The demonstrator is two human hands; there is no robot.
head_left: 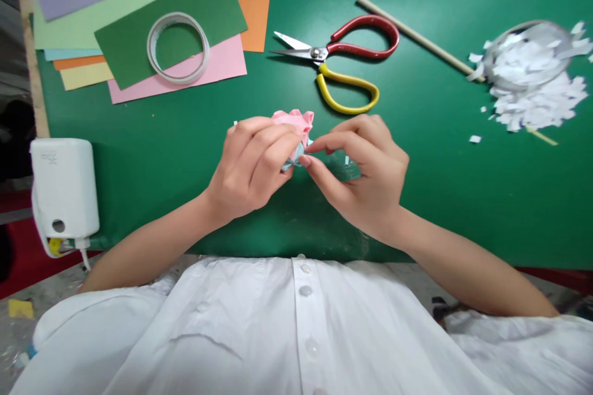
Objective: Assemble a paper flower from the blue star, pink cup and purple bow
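**Risk of tearing the paper piece [293,121]**

The left hand [252,166] curls round it, gripping its pink ruffled top. The right hand [365,176] pinches its pale blue lower edge. Too hard a pull could tear or flatten it. Small and crumpled, it is held just above the green worktop [463,185].

Small pink paper [293,121], folded into ruffled, crumpled layers; a pale blue part shows at its lower edge; held off the green worktop [454,191], clasped in the left hand [252,163]; right hand [365,173] pinches its side.
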